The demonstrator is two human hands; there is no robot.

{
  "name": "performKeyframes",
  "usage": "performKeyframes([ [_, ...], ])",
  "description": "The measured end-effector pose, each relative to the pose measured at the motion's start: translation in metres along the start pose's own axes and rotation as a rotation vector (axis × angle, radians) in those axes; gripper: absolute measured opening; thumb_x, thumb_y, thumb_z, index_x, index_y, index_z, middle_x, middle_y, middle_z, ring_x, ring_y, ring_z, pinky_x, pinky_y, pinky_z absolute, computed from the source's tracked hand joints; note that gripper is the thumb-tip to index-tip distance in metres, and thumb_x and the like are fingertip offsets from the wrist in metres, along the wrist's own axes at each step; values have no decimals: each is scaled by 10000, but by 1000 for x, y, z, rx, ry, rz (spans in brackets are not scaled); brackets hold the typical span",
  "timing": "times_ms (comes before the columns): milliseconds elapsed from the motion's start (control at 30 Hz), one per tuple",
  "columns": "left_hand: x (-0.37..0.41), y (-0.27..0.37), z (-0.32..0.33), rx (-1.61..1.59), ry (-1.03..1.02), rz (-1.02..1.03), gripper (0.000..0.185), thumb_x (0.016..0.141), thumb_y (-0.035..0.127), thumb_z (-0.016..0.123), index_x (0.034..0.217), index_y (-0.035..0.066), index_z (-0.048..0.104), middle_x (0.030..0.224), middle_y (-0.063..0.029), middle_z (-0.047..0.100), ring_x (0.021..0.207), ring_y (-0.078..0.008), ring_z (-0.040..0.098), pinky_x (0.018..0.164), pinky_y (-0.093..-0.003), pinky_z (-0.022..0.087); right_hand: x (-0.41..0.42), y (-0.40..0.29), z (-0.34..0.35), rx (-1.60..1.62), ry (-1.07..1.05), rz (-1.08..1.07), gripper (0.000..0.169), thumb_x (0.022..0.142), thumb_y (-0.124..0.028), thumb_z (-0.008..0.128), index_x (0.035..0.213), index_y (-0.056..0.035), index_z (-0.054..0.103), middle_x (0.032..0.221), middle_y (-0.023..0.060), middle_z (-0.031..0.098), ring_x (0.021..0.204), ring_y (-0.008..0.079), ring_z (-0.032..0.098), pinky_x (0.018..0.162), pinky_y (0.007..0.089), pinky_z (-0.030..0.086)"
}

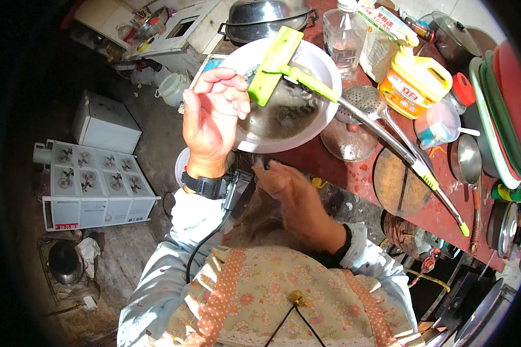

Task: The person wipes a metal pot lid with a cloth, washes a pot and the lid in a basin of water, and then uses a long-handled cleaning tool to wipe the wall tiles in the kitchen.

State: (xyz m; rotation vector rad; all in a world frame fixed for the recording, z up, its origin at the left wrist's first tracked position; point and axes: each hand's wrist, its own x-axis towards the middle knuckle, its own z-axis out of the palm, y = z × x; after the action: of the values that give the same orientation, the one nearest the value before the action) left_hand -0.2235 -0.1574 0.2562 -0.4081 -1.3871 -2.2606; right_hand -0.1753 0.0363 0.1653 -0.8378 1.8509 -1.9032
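My left hand [215, 112] is raised, palm up, its fingers loosely curled and holding nothing. It is in front of the left rim of a white plastic basin [330, 117] of murky grey water with a dark, soaked thing in it. Lower and to the right, my right hand [293, 199] is blurred by motion; nothing shows in it, and a gap parts its fingertips. A squeegee-like cleaning tool lies across the basin, its lime-green head [275, 65] close by my left fingertips. Its telescopic metal handle [382, 134] slants down right over the red table [453, 208].
Right of the basin stand a clear plastic bottle [345, 47], a yellow detergent jug [412, 84], a skimmer [358, 102], a pot lid [349, 139] and a round wooden board [401, 182]. A lidded wok [267, 21] is behind. Patterned boxes [97, 182] sit on the floor at left.
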Motion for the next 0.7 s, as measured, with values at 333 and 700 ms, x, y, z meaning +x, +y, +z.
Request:
performKeyframes([
  [333, -5, -1, -1, 200, -60, 41, 630, 953, 543, 401, 1156, -43, 509, 982, -149, 615, 710, -179, 579, 630, -273, 449, 18, -20, -48, -244, 69, 135, 322, 999, -241, 433, 842, -23, 610, 865, 111, 626, 759, 217, 581, 650, 352, 464],
  [700, 2, -13, 12, 110, 221, 174, 578, 979, 515, 366, 1189, -6, 502, 1043, -154, 603, 745, -204, 600, 603, -276, 458, 8, -24, 18, 428, -250, 52, 278, 1017, -203, 396, 1096, 5, 564, 971, 44, 548, 886, 119, 505, 812, 268, 423],
])
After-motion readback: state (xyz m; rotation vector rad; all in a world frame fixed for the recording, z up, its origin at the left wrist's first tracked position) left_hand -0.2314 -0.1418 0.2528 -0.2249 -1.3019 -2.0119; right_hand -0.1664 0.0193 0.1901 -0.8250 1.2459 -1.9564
